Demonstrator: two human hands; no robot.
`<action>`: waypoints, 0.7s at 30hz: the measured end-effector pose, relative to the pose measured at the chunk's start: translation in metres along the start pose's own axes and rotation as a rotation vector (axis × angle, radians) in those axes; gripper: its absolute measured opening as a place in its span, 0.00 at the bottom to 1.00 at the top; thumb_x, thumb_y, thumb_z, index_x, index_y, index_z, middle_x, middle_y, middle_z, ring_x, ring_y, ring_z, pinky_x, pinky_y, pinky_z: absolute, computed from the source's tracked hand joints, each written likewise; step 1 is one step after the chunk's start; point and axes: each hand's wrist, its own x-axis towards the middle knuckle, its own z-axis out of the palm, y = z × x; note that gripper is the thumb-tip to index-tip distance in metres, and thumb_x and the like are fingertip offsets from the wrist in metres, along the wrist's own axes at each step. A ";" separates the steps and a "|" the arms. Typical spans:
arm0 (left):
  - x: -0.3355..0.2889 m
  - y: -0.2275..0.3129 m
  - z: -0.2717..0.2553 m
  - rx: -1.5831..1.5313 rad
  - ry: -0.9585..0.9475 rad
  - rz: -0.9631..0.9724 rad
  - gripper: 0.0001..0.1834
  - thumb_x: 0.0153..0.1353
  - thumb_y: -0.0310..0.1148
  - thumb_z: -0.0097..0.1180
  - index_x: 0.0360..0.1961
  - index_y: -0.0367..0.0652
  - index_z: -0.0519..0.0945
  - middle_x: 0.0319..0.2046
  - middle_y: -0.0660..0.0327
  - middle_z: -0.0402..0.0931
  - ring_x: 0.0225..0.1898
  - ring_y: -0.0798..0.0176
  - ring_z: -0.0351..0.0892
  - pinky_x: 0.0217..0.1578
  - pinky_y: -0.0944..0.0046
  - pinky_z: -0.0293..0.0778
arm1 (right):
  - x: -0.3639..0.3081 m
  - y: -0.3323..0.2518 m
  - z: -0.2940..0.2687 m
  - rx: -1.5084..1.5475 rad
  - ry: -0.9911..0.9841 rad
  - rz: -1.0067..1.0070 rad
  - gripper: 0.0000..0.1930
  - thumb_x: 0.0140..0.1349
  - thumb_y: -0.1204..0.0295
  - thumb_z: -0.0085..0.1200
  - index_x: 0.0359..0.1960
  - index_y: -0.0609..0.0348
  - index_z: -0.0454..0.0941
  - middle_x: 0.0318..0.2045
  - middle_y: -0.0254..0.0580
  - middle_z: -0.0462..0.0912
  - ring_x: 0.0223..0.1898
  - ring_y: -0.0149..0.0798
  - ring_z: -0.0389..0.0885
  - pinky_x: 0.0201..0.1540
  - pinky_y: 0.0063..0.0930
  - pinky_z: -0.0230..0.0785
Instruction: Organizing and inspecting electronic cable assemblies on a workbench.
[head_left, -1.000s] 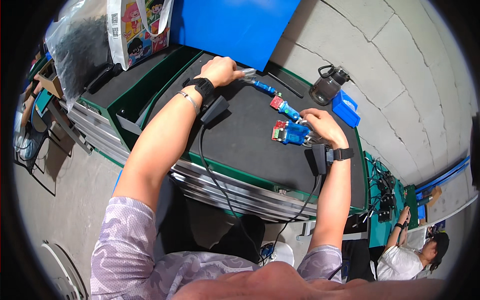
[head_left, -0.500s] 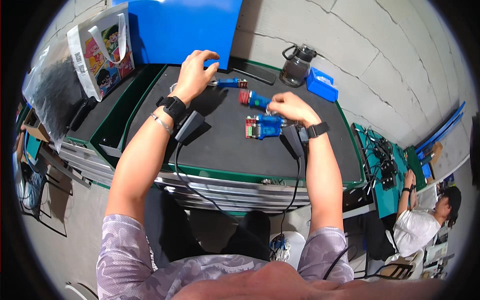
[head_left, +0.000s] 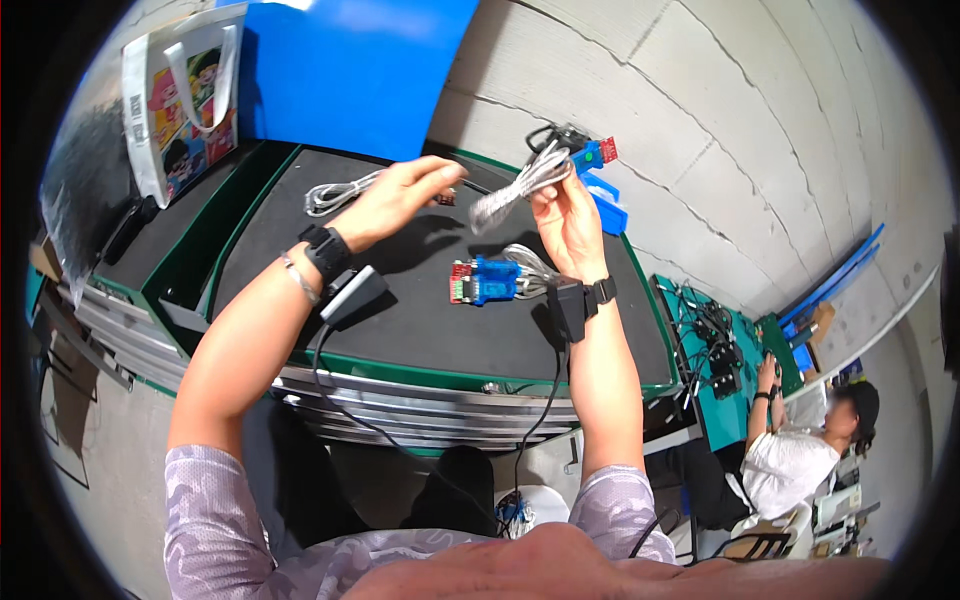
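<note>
My right hand (head_left: 568,228) is raised over the far right of the workbench, closed on a blue adapter cable (head_left: 520,190). Its grey lead is coiled in a bundle, and its blue plug with a red terminal board points away to the upper right. My left hand (head_left: 405,200), fingers stretched and apart, hovers left of that bundle. Partly behind the left hand lies another adapter cable; its grey coil (head_left: 335,196) and a red end show. Nearer me, blue adapters (head_left: 490,280) with red and green terminals rest beside a grey coil on the dark mat.
A blue panel (head_left: 350,75) and a white printed bag (head_left: 180,110) stand at the back left. Behind my right hand are a dark bottle, mostly hidden, and a blue bin (head_left: 610,210). Black corded boxes hang at both wrists. Another person (head_left: 795,455) sits at the right.
My right hand has lifted the adapter cable off the mat, and its coiled lead now shows. The left hand stays open, now lower and closer to the bundle. The view has shifted.
</note>
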 end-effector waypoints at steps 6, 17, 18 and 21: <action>-0.001 -0.002 0.008 -0.157 -0.463 -0.203 0.23 0.71 0.50 0.47 0.50 0.41 0.77 0.43 0.64 0.79 0.43 0.71 0.77 0.47 0.67 0.71 | -0.011 0.019 0.019 -0.107 -0.161 0.184 0.19 0.73 0.63 0.46 0.57 0.64 0.71 0.41 0.39 0.81 0.39 0.31 0.79 0.47 0.27 0.74; -0.003 0.002 0.006 -0.079 -0.247 -0.210 0.23 0.68 0.55 0.50 0.34 0.45 0.77 0.26 0.69 0.72 0.29 0.74 0.71 0.31 0.71 0.65 | -0.009 0.012 0.019 -0.245 -0.022 0.011 0.23 0.74 0.60 0.42 0.64 0.60 0.64 0.48 0.38 0.75 0.36 0.28 0.70 0.43 0.25 0.68; -0.003 0.004 0.006 -0.064 -0.236 -0.212 0.23 0.68 0.55 0.49 0.35 0.44 0.78 0.26 0.69 0.71 0.29 0.74 0.70 0.31 0.72 0.64 | -0.009 0.011 0.017 -0.239 0.021 0.010 0.21 0.74 0.60 0.43 0.61 0.60 0.66 0.45 0.38 0.75 0.36 0.28 0.72 0.43 0.25 0.69; -0.004 0.011 0.005 -0.084 -0.234 -0.207 0.24 0.68 0.55 0.48 0.39 0.43 0.81 0.25 0.70 0.70 0.29 0.76 0.68 0.30 0.73 0.62 | -0.004 0.008 0.009 -0.022 0.021 0.059 0.21 0.72 0.54 0.44 0.56 0.56 0.69 0.44 0.39 0.77 0.38 0.31 0.76 0.44 0.30 0.72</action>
